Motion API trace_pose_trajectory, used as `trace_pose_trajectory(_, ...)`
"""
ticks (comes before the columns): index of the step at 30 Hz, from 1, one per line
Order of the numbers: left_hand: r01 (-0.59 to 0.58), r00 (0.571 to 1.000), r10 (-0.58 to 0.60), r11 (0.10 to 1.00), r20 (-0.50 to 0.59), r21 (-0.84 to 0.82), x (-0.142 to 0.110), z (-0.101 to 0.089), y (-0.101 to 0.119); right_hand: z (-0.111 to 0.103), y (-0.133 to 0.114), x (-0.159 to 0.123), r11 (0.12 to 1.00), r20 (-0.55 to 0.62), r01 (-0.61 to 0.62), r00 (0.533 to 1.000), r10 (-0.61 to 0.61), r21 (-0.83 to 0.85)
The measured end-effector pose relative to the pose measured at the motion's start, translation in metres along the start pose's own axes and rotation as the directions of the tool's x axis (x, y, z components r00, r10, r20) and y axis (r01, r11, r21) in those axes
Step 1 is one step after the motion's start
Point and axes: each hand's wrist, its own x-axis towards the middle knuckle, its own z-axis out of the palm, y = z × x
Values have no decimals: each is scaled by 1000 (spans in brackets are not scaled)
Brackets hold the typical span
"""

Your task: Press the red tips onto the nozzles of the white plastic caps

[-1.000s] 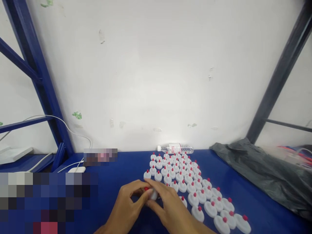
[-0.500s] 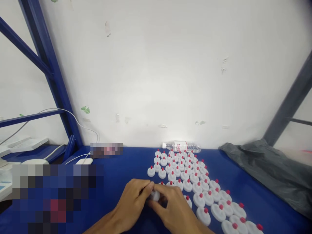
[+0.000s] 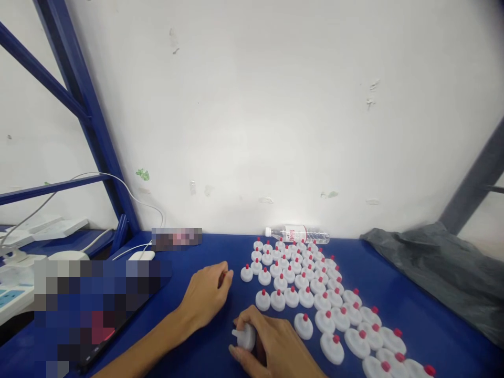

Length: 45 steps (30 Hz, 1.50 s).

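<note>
My right hand (image 3: pixel 275 344) grips a round white cap (image 3: pixel 247 337) between thumb and fingers, just above the blue table. Its pale spout points left and has no red tip on it. Apart from it, up and to the left, my left hand (image 3: pixel 207 294) hovers with its fingers curled in and the thumb close to them. Whatever those fingers may hold is hidden. Close by on the right stand rows of similar white caps with red tips (image 3: pixel 303 328), all resting on their bases with the tips upward.
A clear plastic bottle (image 3: pixel 315 235) lies along the wall behind the caps. Dark grey plastic sheeting (image 3: pixel 433 268) covers the table's right side. At left are a white adapter with cables (image 3: pixel 142 255), a blurred patch and blue frame posts (image 3: pixel 94 126).
Both hands were together around the white cap. My left hand has since drawn away up and to the left, while my right hand keeps the cap, now lower, with its spout exposed.
</note>
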Motion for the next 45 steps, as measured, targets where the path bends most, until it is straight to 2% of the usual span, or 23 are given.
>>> trace_pose_trajectory(2,-111,991,97,981,92,159,-8,4,7,1,-1,2,1000,6,0,1000,0,-12)
trace_pose_trajectory(5,-175,976,128,944,178,280,-14,6,11,4,2,4,998,-9,-27,1000,26,-64)
trace_pose_trajectory(14,-181,969,134,956,207,230,-12,4,5,2,6,0,990,-113,-46,993,31,-132)
trace_pose_trajectory(19,-188,968,142,956,205,225,-12,3,7,-5,18,0,959,-273,-23,960,-57,-282)
trace_pose_trajectory(22,-188,968,143,957,204,222,-13,2,8,-8,30,4,902,-274,-75,961,-50,-426)
trace_pose_trajectory(25,-186,968,139,957,209,223,-14,2,8,-10,34,8,869,-223,-52,972,-69,-492)
trace_pose_trajectory(29,-185,970,146,962,194,202,-15,2,9,-12,27,8,907,-219,-22,973,-78,-420)
trace_pose_trajectory(33,-230,970,217,965,111,124,-18,-3,16,-13,20,6,936,-281,51,947,-156,-348)
trace_pose_trajectory(36,-325,943,315,941,108,97,-24,-9,26,-13,18,5,951,-338,82,923,-185,-298)
trace_pose_trajectory(40,-474,878,455,868,148,149,-38,-9,36,-14,18,5,966,-314,155,925,-215,-205)
trace_pose_trajectory(42,-505,862,481,844,161,181,-42,-6,39,-13,17,5,959,-310,206,915,-260,-195)
trace_pose_trajectory(45,-501,864,470,840,180,210,-43,-1,40,-13,15,4,944,-328,259,890,-316,-206)
